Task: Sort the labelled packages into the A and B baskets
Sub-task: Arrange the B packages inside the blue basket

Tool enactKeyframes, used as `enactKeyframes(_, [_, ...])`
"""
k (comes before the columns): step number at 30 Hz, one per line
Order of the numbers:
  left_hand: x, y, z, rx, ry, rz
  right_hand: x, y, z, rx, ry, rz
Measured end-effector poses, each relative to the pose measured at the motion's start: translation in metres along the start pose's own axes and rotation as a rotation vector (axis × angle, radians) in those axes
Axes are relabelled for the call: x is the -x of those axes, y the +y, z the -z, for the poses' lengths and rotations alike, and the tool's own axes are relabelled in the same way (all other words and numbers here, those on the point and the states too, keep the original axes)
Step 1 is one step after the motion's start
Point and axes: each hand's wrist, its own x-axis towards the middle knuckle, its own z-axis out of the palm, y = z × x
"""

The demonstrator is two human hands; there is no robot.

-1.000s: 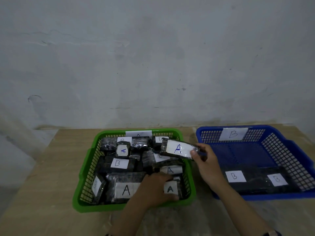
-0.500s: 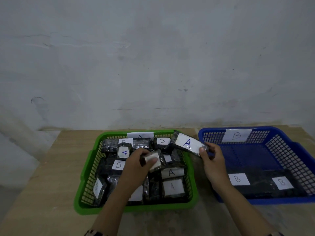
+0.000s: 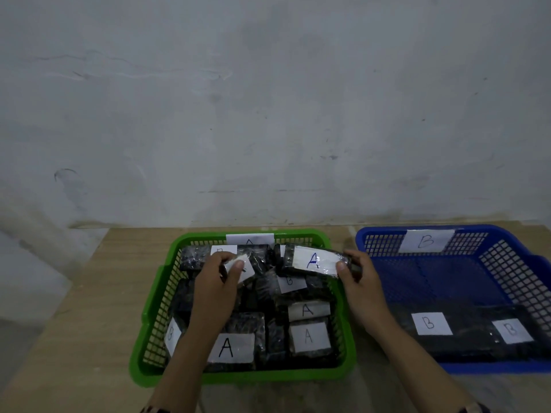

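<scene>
The green basket tagged A holds several black wrapped packages with white A and B labels. My left hand pinches a small package above the basket's back left; its letter is hidden by my fingers. My right hand grips the right end of a long package labelled A, held over the back right of the green basket. The blue basket tagged B stands to the right with two B packages at its front.
Both baskets sit on a wooden table pushed against a pale wall. A narrow strip of table runs between the baskets. The table's left edge drops off near the wall at the far left.
My left hand lifted a small package from the basket's front and carried it toward the back. My right hand swung the long A package right and back, then returned it over the green basket.
</scene>
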Motion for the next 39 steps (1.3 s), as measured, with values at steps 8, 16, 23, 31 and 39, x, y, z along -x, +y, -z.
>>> enactKeyframes(8, [0.007,-0.005,0.003,0.085,0.077,0.051,0.023,0.009,0.016,0.084,-0.24,0.062])
enactKeyframes(16, [0.014,-0.001,-0.006,0.106,-0.028,0.039,0.052,0.018,0.006,0.425,-0.291,0.118])
enactKeyframes(23, [0.027,0.01,-0.014,0.09,-0.359,-0.024,0.057,0.029,-0.001,0.549,-0.155,0.258])
enactKeyframes(31, [0.03,0.006,-0.037,-0.029,-0.487,-0.088,0.04,0.014,0.005,0.405,-0.103,0.239])
enactKeyframes(39, [0.028,-0.006,-0.037,-0.106,-0.409,-0.157,0.026,0.017,-0.005,0.454,-0.086,0.28])
